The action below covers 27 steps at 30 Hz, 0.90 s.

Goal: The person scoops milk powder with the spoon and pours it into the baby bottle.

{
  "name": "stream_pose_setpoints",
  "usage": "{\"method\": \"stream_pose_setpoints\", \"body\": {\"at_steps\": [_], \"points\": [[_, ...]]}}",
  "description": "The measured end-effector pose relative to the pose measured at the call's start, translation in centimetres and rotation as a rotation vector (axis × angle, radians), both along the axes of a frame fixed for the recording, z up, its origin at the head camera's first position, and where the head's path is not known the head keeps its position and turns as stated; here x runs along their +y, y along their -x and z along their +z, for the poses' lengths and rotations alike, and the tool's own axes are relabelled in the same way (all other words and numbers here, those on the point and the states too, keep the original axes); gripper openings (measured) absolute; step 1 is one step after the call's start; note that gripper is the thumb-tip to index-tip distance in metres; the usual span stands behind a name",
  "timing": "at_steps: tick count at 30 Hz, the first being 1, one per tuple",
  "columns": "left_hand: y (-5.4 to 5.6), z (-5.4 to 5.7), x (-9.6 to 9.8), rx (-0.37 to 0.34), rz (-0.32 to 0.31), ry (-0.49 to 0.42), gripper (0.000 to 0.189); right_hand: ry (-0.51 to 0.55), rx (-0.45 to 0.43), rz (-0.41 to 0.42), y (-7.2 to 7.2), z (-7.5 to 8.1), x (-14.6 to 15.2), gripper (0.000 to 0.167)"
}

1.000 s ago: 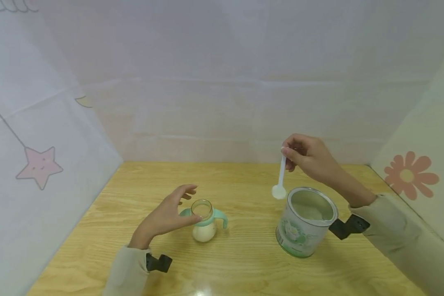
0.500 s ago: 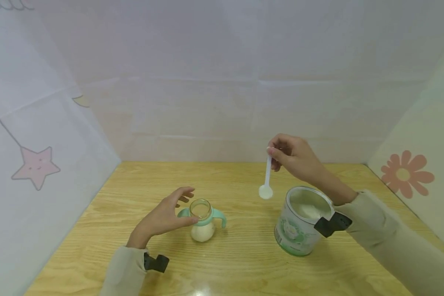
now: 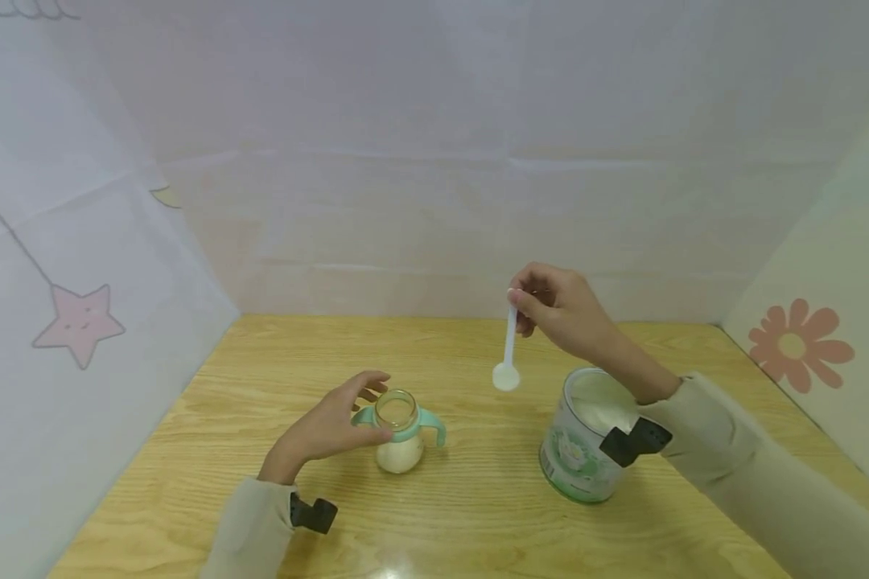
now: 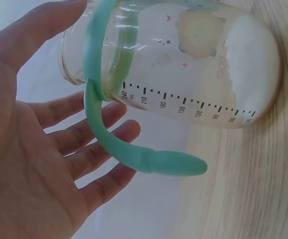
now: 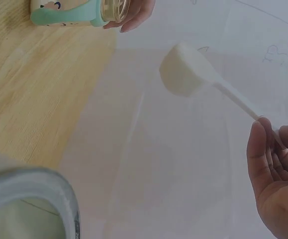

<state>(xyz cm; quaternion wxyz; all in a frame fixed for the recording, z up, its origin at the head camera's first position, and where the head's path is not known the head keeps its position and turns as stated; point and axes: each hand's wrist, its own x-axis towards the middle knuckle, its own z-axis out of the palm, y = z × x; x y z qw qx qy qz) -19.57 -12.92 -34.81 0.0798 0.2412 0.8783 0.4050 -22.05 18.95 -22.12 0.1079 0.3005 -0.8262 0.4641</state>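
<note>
Just beside the upright bottle (image 3: 400,455), our left hand (image 3: 333,422) curves loosely about its neck, gripping nothing; we cannot tell whether it touches. Right of the bottle, our right hand (image 3: 561,314) pinches a white scoop (image 3: 510,342) of powder (image 3: 506,376), the lidless tin (image 3: 572,458) farther right. We judge this a transfer step, calling next for a level scoop above the bottle's mouth.
</note>
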Motion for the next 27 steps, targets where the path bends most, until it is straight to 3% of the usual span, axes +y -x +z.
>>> {"method": "stream_pose_setpoints", "body": {"at_steps": [27], "points": [[-0.3, -0.6, 0.5, -0.017, -0.022, -0.003, 0.066, 0.033, -0.045, 0.062, 0.3, -0.9, -4.1, 0.009]]}}
